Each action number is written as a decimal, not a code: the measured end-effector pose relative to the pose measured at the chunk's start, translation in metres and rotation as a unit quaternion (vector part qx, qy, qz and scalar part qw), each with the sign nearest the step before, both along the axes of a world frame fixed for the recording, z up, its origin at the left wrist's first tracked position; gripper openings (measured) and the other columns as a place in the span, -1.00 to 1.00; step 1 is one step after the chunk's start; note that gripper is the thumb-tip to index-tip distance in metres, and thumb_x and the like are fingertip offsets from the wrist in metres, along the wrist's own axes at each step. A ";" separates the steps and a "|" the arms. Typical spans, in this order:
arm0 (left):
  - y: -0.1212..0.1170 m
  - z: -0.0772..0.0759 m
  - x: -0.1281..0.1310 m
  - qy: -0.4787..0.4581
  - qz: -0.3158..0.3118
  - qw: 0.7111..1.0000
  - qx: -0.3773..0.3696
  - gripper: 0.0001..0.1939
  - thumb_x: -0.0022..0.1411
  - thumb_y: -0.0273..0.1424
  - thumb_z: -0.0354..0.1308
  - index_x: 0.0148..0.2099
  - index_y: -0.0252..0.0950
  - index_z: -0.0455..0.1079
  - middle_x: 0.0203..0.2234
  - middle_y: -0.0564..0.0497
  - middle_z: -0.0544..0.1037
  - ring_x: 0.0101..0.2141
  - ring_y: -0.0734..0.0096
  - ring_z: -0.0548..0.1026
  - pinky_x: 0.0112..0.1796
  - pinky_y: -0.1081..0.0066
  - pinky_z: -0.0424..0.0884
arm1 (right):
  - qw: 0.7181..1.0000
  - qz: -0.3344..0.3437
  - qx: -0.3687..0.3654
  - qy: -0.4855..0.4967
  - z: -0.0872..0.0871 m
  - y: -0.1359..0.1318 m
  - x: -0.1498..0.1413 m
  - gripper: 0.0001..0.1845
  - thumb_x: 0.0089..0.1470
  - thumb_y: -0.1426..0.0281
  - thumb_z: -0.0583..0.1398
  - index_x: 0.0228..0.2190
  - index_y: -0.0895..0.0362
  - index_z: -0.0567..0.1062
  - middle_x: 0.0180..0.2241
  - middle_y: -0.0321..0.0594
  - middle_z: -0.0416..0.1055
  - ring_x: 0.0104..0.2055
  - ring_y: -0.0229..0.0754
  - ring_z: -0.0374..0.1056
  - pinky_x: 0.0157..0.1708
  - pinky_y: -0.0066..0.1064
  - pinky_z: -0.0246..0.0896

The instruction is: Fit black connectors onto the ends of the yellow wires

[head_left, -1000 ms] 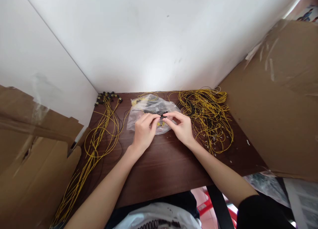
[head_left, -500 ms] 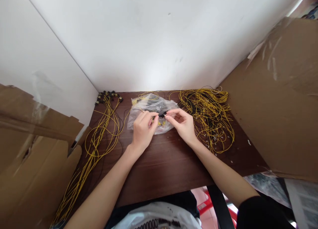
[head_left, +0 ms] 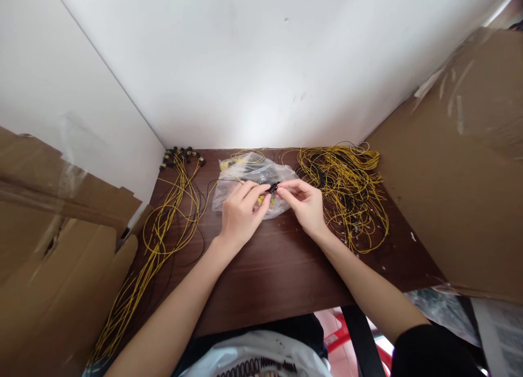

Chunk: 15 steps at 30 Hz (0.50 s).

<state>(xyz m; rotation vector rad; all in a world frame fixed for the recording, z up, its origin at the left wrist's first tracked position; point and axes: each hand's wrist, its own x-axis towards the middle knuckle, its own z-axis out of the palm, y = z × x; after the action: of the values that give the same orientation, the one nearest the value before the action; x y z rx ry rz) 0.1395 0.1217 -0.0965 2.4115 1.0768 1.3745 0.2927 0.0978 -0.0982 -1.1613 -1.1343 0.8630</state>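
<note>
Between my two hands is a small black connector (head_left: 273, 188), above a clear plastic bag (head_left: 223, 189) with yellow and black parts in it. My left hand (head_left: 243, 208) pinches the connector's left side between thumb and fingers. On its right side, my right hand (head_left: 304, 202) is closed in a pinch, its fingertips touching the same piece. A thin black and yellow wire (head_left: 216, 182) runs leftward from beside my left hand. The connector's fine details are too small to make out.
Yellow wires (head_left: 163, 224) with black ends lie on the left of the brown table (head_left: 269, 273). A tangled heap of yellow and black wires (head_left: 347, 197) lies on the right. Cardboard (head_left: 461, 164) stands at both sides, a white wall (head_left: 253, 66) behind. A printed plastic bag (head_left: 253, 355) is below.
My hands have drawn closer together around the black connector, my left hand moving slightly right. More of the connector shows between the fingertips now. The whole view has shifted a little.
</note>
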 end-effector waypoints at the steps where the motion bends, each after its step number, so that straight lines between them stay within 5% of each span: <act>1: 0.000 0.000 0.000 -0.008 -0.004 1.000 -0.002 -0.84 0.20 -0.44 0.09 -0.18 -0.30 0.44 -0.38 -0.01 0.51 -0.39 0.42 0.39 -0.33 0.41 0.35 | 1.000 0.002 -0.005 0.012 0.000 0.000 0.000 -0.81 -0.13 0.27 0.31 -0.44 0.10 0.52 -0.48 -0.27 0.49 -0.44 -0.23 0.42 -0.34 -0.33 0.39; 15: -0.001 -0.004 0.003 -0.060 -0.035 0.998 -0.010 -0.85 0.22 -0.42 0.10 -0.17 -0.32 0.44 -0.32 -0.06 0.52 -0.29 0.40 0.47 -0.25 0.38 0.42 | 0.995 0.065 -0.031 0.075 -0.003 -0.001 -0.002 -0.80 -0.10 0.26 0.30 -0.40 0.11 0.53 -0.48 -0.28 0.52 -0.44 -0.24 0.45 -0.31 -0.33 0.40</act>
<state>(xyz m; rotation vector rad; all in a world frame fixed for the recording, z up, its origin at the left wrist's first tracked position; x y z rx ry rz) 0.1425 0.1208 -0.1003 2.2957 0.9631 1.4570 0.2908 0.0970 -0.1010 -1.0627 -1.0742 1.0743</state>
